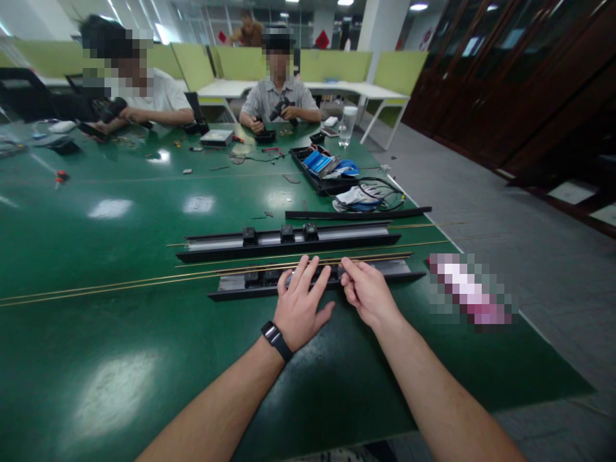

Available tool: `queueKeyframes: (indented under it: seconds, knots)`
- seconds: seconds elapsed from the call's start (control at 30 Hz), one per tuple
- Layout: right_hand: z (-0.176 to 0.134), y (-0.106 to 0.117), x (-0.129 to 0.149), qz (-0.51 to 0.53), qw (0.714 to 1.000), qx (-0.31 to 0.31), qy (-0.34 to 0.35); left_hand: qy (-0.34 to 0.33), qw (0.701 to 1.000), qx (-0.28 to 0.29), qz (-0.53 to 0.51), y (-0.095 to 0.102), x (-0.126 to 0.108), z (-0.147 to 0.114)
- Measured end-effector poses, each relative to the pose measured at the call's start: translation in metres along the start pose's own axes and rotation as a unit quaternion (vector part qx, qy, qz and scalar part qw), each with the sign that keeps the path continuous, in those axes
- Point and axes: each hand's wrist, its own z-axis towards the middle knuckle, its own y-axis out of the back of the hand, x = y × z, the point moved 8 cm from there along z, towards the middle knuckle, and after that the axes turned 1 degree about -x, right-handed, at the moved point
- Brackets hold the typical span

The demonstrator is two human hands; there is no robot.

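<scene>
My left hand [303,301] lies palm down with spread fingers over the nearer black rail [399,277], its fingertips at thin brass-coloured rods [144,282]. The hand wears a dark wristband. Close by on its right, my right hand [368,289] has thumb and forefinger pinched together at the rods, above the rail; what sits between those fingers is hidden. Small black blocks [252,279] sit in the rail's channel, partly covered by my hands. Just beyond lies a second black rail [289,245] with three black blocks [287,233] in it. Another rod [414,245] lies between the two rails.
A thin black strip [356,213] lies behind the rails. Farther back are a black tray [308,174] with blue items, a glove [356,197], coiled cable [385,192] and a clear cup [347,125]. Two people sit across the green table [144,359]. A blurred pink object [469,289] lies right.
</scene>
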Motion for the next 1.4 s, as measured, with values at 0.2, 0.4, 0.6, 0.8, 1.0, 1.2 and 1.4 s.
queueKeyframes:
  seconds: [0.2, 0.4, 0.6, 0.8, 1.0, 1.2, 1.4]
  knots:
    - [0.0022, 0.0014, -0.0021, 0.008, 1.000, 0.001, -0.002, 0.000, 1.000, -0.001, 0.003, 0.0004, -0.0003, -0.0001]
    - [0.0020, 0.0007, -0.0013, -0.008, 1.000, 0.007, 0.003, -0.003, 1.000, -0.001, 0.005, 0.0018, -0.0010, 0.0007]
    - [0.0008, -0.0001, 0.0006, -0.013, 1.000, 0.004, 0.003, -0.002, 1.000, -0.005, 0.002, 0.0034, -0.0018, 0.0012]
    - [0.0010, -0.0010, -0.0003, -0.016, 1.000, 0.008, -0.001, -0.003, 1.000, -0.004, 0.005, 0.0036, -0.0023, 0.0009]
    - [0.0023, -0.0006, -0.0006, -0.028, 1.000, 0.012, 0.005, -0.002, 1.000, -0.002, 0.004, 0.0024, -0.0025, 0.0011]
    - [0.0018, -0.0005, 0.0002, -0.023, 1.000, 0.010, 0.002, -0.002, 1.000, -0.001, 0.004, 0.0018, -0.0020, 0.0010]
    - [0.0002, -0.0023, 0.0016, -0.029, 0.999, 0.013, -0.001, -0.001, 1.000, -0.003, 0.003, 0.0026, -0.0021, 0.0005]
